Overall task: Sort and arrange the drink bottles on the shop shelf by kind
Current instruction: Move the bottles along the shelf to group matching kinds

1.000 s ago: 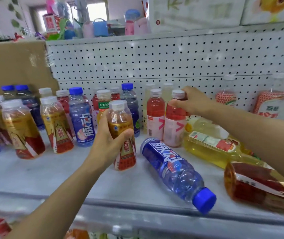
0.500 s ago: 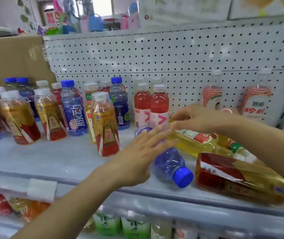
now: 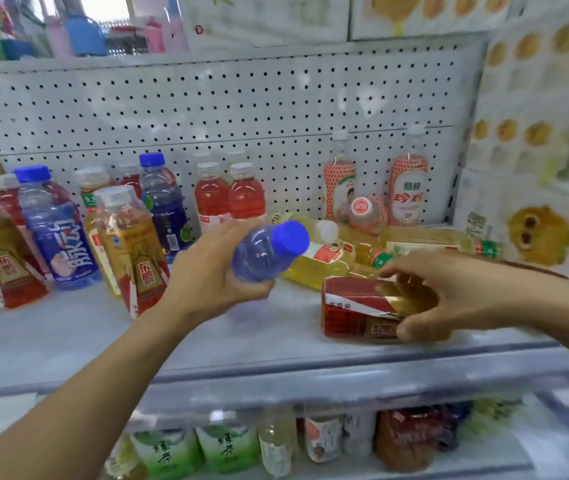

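The left hand (image 3: 203, 275) has let go of the upright amber bottle (image 3: 134, 251) and lifted the lying blue bottle (image 3: 259, 254) off the shelf (image 3: 68, 341). The right hand (image 3: 456, 296) has come forward from the pink bottles (image 3: 227, 199) at the back and now grips the red-labelled bottle (image 3: 352, 306) lying near the front edge.

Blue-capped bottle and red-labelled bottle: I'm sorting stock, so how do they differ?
The blue-capped bottle is held off the shelf by the left hand; the red-labelled bottle lies on it under the right hand. The blue-capped bottle looks blue, the red-labelled bottle amber. Both are gripped.
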Demonstrator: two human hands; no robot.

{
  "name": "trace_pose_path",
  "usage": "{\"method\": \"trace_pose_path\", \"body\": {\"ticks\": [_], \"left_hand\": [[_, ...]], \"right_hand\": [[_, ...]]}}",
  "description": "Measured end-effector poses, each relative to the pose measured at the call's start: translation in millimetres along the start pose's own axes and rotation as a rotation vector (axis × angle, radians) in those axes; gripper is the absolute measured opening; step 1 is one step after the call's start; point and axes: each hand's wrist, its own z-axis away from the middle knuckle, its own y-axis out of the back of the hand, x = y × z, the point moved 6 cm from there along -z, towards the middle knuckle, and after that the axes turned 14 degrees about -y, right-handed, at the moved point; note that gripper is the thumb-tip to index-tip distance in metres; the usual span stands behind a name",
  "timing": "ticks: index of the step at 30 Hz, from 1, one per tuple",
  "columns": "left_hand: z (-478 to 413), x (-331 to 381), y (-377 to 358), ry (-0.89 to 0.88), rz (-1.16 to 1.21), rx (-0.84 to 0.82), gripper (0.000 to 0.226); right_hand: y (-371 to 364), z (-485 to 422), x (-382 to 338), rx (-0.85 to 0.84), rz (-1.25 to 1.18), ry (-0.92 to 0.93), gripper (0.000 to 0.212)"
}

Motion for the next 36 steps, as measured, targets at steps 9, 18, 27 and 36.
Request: {"method": "trace_pose_path", "body": {"ticks": [9, 18, 27, 36], "left_hand": [[0.7, -76.0, 4.6, 0.596, 0.523, 0.315, 0.056], [30.8, 10.0, 11.9, 0.256, 0.325, 0.426, 0.072], [44.3, 16.3, 0.4, 0.354, 0.447, 0.231, 0.098], [75.4, -30.4, 40.2, 0.477, 0.193, 0.280, 0.098]], "right_hand": [[-3.6, 16.1, 25.1, -0.062, -0.124, -0.125, 0.072], [70.1, -2.1, -86.6, 0.249, -0.386, 0.127, 0.066], [40.2, -41.8, -136.8, 0.235, -0.600, 0.144, 0.047], [-28.7, -41.8, -22.0, 0.386, 0.164, -0.313, 0.066]]}}
